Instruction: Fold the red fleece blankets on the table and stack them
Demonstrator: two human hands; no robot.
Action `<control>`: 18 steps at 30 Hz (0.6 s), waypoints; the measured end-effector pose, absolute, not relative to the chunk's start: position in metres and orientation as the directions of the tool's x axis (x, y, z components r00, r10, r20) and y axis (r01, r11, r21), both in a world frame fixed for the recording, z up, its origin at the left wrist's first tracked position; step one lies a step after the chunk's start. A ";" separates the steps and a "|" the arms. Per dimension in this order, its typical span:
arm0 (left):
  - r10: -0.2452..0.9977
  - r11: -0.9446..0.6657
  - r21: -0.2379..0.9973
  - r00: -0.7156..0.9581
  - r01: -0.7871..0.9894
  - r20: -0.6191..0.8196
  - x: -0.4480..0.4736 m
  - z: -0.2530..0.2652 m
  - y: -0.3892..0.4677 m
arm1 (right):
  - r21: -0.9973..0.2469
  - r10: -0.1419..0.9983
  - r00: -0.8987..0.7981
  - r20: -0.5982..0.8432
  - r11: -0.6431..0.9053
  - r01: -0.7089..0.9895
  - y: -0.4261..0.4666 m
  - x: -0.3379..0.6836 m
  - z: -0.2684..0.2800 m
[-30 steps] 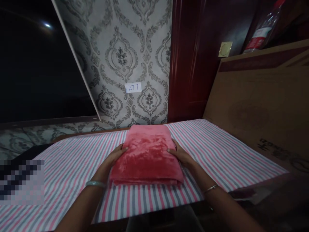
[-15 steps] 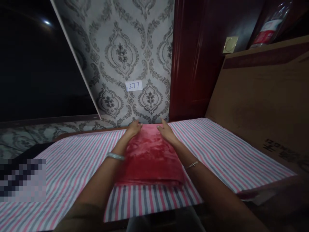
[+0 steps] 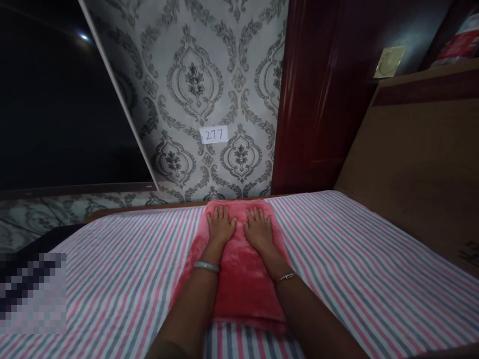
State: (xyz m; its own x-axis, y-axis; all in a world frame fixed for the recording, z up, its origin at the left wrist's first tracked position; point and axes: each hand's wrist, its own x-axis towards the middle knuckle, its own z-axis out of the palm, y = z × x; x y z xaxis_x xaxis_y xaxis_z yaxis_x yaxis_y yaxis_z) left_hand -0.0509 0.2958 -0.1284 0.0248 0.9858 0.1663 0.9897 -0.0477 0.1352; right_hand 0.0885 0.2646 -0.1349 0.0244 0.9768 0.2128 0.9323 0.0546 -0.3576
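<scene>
A folded red plush blanket [image 3: 243, 294] lies flat on a table spread with a pink, grey and white striped cloth [image 3: 130, 269]. My left hand [image 3: 221, 227] rests palm down on the far part of the blanket, fingers spread and pointing away from me. Beside it, my right hand [image 3: 259, 228] lies the same way, with its fingers apart. A small gap of red fabric shows between the two thumbs. My forearms cover parts of the blanket's sides; its near folded edge shows between them.
A patterned wall with a paper label reading 277 [image 3: 214, 134] rises behind the table. On the left stands a dark screen [image 3: 67, 99]. To the right are a dark red door frame [image 3: 307, 99] and a large cardboard box [image 3: 419, 164], with a bottle [image 3: 458, 45] above it.
Both hands have come from the blanket's far side edges inward and nearer, and now lie flat on top. The blanket reaches wider at its far end. The view has shifted slightly.
</scene>
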 end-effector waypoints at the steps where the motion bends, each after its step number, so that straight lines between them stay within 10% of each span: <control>1: 0.985 -0.046 0.134 0.023 0.990 0.169 -0.050 -0.127 0.296 | -0.363 0.978 0.025 0.208 0.053 0.930 0.265 0.088 -0.133; 18: 0.993 -0.016 0.113 0.002 0.993 0.118 -0.034 -0.061 0.339 | -0.431 0.987 0.034 0.154 0.037 0.901 0.326 0.066 -0.065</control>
State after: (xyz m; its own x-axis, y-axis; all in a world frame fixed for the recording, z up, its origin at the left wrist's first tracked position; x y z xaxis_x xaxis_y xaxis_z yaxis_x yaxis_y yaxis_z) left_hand -0.0338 0.3394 -0.0610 0.0025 0.9930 0.1182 0.9935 -0.0159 0.1131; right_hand 0.0657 0.3256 -0.0648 0.0336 0.9875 0.1541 0.9015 0.0366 -0.4313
